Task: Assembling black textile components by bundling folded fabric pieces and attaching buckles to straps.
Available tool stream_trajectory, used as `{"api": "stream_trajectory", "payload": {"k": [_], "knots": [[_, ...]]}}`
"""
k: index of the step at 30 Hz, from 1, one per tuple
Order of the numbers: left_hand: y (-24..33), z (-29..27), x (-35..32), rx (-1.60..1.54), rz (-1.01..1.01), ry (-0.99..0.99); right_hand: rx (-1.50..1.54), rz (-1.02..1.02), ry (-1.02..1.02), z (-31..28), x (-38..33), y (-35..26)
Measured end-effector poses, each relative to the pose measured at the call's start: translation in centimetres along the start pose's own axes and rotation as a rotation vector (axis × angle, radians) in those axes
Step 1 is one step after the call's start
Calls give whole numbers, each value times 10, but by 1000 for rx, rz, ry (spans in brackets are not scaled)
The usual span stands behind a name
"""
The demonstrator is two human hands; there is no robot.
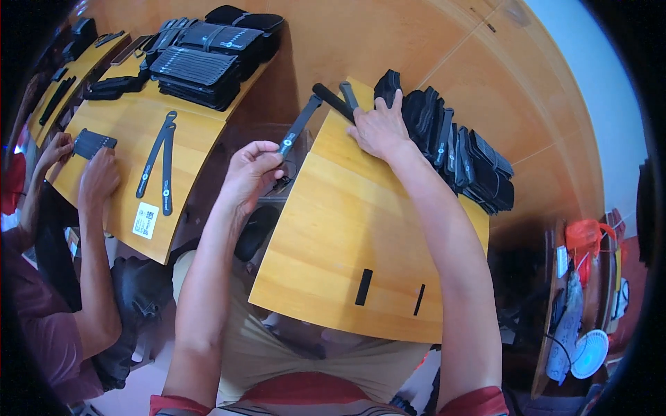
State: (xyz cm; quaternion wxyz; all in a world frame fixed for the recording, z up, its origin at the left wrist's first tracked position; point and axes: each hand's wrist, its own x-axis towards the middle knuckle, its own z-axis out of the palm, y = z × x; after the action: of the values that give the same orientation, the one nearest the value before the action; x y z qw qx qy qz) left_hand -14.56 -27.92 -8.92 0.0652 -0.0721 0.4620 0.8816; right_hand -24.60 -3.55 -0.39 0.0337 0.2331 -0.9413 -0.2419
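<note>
At far left a co-worker's hands (80, 159) pressed a black pad (94, 143) on a neighbouring board. The left hand (248, 173) pinched a black strap (300, 125) above the wooden board (347, 229). The right hand (378, 128) lay spread on more straps (336, 98), beside a row of black pieces (465, 156).

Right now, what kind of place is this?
Probably a small workshop where people put things together by hand: stacks of black fabric straps on slanted wooden boards, and another person's hands working on a black strap piece nearby.
</note>
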Motion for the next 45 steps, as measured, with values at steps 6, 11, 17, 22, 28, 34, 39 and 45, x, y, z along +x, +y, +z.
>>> {"api": "stream_trajectory", "payload": {"k": [6, 11, 17, 22, 28, 34, 39, 45], "knots": [[-17, -2, 14, 142, -26, 11, 4, 85, -49, -7, 36, -16], [-23, 3, 23, 204, 20, -55, 67, 112, 21, 7, 52, -14], [-10, -1, 25, 190, 26, -136, 105, 288, -5, 22, 65, 3], [5, -17, 25, 68, -9, -91, 143, 298, -27, 21, 71, 8], [8, -7, 21, 71, 0, -68, 63, 159, 166, 25, 62, 10], [10, 8, 10, 141, 69, -132, 1257, 320, 364, 1, 37, -28], [1, 17, -4, 277, 135, -191, 1911, 370, 339, -13, 2, -65], [-8, 18, -13, 371, 61, -289, 1880, 278, 127, -7, -10, -76]]}}
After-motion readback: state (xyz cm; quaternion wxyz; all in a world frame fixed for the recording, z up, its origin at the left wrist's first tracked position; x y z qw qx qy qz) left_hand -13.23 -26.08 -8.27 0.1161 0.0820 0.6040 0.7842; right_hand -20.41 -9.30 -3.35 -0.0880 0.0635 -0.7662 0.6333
